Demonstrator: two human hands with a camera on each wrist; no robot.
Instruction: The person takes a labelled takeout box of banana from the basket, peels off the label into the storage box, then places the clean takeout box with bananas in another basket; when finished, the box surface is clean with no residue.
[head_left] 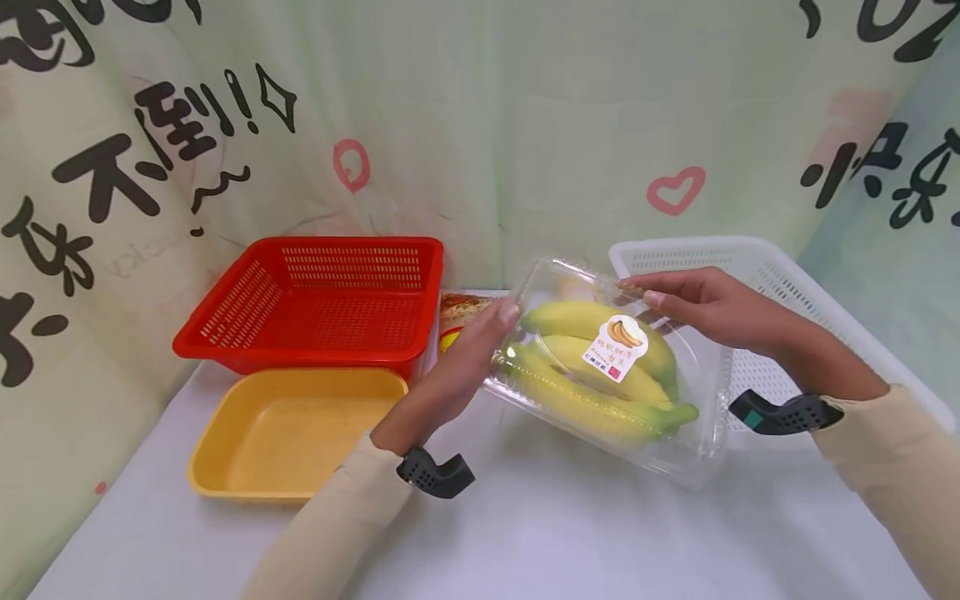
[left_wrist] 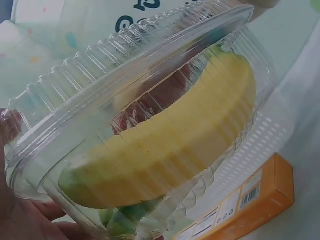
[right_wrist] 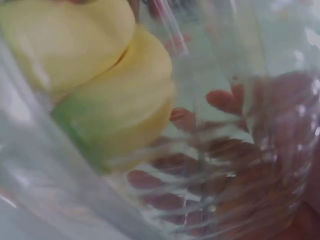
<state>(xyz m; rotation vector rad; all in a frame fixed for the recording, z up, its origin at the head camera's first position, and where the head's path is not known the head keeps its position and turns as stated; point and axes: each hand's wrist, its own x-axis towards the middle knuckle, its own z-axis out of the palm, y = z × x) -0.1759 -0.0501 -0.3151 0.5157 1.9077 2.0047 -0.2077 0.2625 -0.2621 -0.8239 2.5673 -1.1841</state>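
A clear plastic clamshell box is held up, tilted, above the table. Inside it lie several yellow bananas with greenish ends, and a white label with a banana picture is on the lid. My left hand grips the box's left side, thumb on top at the edge. At the upper right edge, my right hand holds the box, its thumb over the rim. The left wrist view shows one banana close up through the ribbed wall. Some right fingers appear blurred through plastic.
On the left stand a red basket and, in front, a yellow tray. A white basket is at the right. Partly hidden behind my left hand is a printed packet. The left wrist view shows an orange box.
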